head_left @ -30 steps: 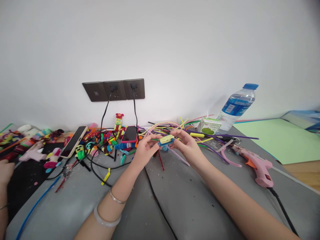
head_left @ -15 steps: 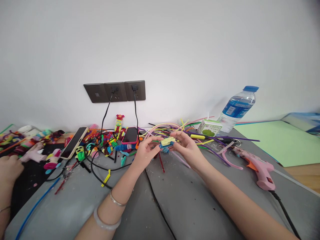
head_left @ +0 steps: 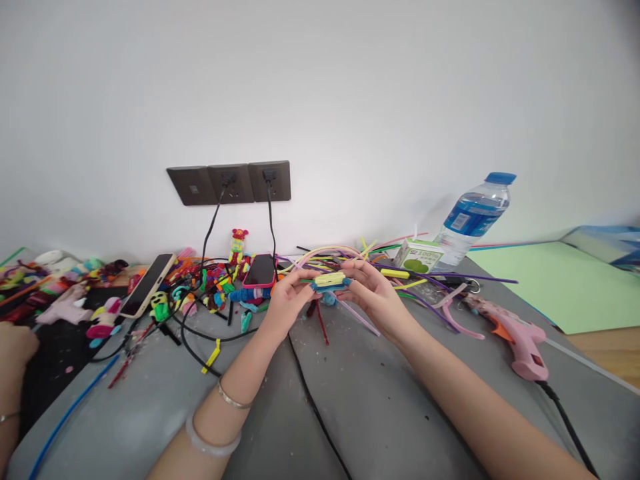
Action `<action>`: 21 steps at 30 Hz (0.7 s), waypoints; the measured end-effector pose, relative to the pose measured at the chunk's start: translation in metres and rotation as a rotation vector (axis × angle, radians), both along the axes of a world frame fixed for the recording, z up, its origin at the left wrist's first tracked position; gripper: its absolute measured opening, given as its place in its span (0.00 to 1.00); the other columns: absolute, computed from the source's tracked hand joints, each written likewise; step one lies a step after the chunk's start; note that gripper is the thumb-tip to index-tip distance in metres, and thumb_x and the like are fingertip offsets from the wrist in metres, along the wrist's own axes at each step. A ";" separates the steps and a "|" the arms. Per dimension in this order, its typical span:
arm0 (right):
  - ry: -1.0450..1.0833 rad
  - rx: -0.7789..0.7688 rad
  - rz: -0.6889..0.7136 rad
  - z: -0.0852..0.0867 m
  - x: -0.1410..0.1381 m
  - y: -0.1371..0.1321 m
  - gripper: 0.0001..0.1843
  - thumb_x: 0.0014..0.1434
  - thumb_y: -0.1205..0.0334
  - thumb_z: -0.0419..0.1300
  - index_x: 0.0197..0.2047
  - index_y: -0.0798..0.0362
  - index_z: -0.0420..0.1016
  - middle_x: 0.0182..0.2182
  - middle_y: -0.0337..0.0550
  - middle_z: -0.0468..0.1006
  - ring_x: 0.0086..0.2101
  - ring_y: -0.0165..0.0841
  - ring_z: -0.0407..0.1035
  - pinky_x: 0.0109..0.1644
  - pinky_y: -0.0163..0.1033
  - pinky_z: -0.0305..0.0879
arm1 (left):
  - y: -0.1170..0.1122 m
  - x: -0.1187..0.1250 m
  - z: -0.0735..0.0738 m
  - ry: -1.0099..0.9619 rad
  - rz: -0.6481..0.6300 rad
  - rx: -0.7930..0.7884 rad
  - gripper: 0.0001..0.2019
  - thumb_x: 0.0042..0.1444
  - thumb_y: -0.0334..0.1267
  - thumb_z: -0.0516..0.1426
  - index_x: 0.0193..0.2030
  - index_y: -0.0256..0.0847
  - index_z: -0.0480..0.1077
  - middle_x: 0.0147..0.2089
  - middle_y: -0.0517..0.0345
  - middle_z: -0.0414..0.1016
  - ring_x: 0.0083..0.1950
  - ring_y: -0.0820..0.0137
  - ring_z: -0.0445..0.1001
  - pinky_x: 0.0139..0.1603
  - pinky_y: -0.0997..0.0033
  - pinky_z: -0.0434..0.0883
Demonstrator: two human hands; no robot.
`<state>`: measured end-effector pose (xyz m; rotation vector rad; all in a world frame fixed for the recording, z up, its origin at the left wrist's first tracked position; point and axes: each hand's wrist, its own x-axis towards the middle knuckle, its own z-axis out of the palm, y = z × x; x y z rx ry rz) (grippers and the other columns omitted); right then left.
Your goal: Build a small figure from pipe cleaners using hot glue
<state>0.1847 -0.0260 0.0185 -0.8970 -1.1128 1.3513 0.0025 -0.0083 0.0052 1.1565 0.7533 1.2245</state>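
Note:
Above the grey table (head_left: 380, 407) I hold a small yellow and blue pipe-cleaner piece (head_left: 329, 281) between both hands. My left hand (head_left: 286, 300) pinches its left end with thumb and fingertips. My right hand (head_left: 373, 293) grips its right end, fingers curled round it. A dark red pipe cleaner (head_left: 321, 323) lies on the table just beneath. A heap of loose coloured pipe cleaners (head_left: 350, 257) lies right behind the hands.
A pink glue gun (head_left: 515, 335) lies at the right with its black cord. A water bottle (head_left: 473, 217) and green juice carton (head_left: 419, 255) stand behind. Two phones (head_left: 148, 283) (head_left: 260, 270), cables and small figures clutter the left. Another person's hand (head_left: 15, 347) is at the far left.
The piece has been turned a little between my fingers and now lies level. The other person's hand at the left edge has pulled back and down.

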 end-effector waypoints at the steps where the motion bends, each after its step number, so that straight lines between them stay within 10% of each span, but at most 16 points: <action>1: -0.001 0.005 -0.002 0.000 0.000 0.000 0.19 0.52 0.56 0.67 0.45 0.48 0.68 0.40 0.40 0.74 0.32 0.30 0.73 0.39 0.40 0.74 | 0.000 0.000 0.000 0.000 -0.002 -0.001 0.15 0.48 0.43 0.66 0.40 0.38 0.77 0.44 0.51 0.77 0.45 0.66 0.77 0.44 0.67 0.78; 21: -0.030 0.029 0.014 -0.002 -0.002 0.000 0.19 0.52 0.54 0.68 0.44 0.48 0.68 0.43 0.40 0.73 0.32 0.29 0.72 0.39 0.39 0.74 | -0.003 0.001 0.003 0.044 0.003 0.008 0.16 0.49 0.46 0.64 0.41 0.38 0.76 0.47 0.49 0.77 0.47 0.63 0.77 0.44 0.66 0.79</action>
